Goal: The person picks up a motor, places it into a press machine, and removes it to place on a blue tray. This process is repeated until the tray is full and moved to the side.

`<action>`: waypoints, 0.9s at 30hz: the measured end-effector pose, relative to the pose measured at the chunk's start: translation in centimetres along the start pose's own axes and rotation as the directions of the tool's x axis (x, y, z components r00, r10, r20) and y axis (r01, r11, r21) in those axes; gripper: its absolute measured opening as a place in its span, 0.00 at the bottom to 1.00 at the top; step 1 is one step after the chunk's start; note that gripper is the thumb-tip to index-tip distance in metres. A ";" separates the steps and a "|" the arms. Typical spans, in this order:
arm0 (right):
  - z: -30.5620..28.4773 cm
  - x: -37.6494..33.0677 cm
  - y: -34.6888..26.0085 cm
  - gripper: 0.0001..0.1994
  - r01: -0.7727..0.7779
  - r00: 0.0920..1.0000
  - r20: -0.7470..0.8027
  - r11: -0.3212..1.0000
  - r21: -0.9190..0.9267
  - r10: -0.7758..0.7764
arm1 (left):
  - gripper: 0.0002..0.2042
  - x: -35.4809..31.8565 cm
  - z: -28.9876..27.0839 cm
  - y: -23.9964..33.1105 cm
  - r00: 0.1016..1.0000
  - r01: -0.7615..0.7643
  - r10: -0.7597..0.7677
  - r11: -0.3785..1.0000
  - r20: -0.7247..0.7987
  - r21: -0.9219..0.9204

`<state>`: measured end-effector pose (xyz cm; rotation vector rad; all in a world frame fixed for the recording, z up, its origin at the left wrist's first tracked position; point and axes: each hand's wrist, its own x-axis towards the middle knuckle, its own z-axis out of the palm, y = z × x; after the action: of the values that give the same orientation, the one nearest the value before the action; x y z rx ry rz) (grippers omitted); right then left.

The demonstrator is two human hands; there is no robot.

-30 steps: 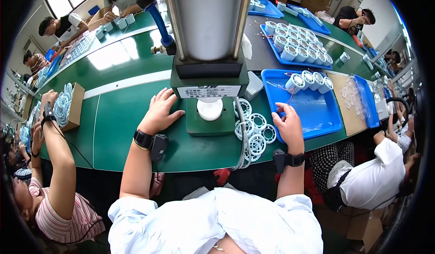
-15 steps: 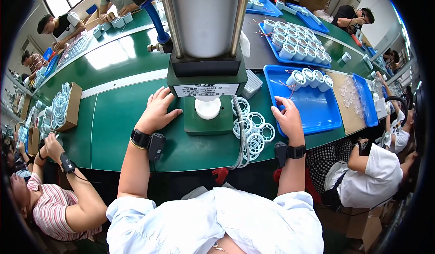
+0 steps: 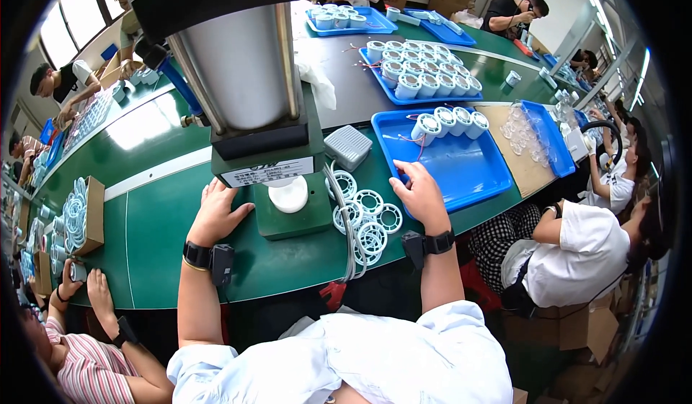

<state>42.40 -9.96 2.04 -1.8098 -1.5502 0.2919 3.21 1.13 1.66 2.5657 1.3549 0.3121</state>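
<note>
My left hand (image 3: pixel 218 213) lies palm down on the green table, fingers stretched out, against the left side of the press base (image 3: pixel 295 224). A white round piece (image 3: pixel 288 198) sits on that base, under the press head (image 3: pixel 270 155); its top is partly hidden. My right hand (image 3: pixel 420 198) rests at the near left edge of a blue tray (image 3: pixel 468 188), thumb and forefinger apart, nothing visible held. Inside the tray's far side stand several light-blue cylinders (image 3: pixel 445 120) with thin wires. Left of my right hand, light-blue slotted rings (image 3: pixel 370 238) lie in a loose pile.
Grey cables (image 3: pixel 349 242) run down beside the rings. A grey pedal-like block (image 3: pixel 348 148) stands behind the press. Farther back is a blue tray full of cylinders (image 3: pixel 425 85). A cardboard box of rings (image 3: pixel 90 216) stands left. People sit close on both sides.
The whole view has swung, so the press and table appear farther left and tilted. Both my hands keep their places beside the press and at the tray. The left neighbour's hands have lowered.
</note>
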 end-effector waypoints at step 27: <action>0.2 -0.4 0.7 0.19 0.001 1.000 -0.021 0.999 -0.047 -0.001 | 0.26 0.3 1.4 -1.4 0.993 -0.081 0.079 0.996 -0.090 -0.023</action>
<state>42.72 -10.29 1.30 -1.8426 -1.5556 0.2372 2.64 2.05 -0.03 2.6174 1.2702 0.4608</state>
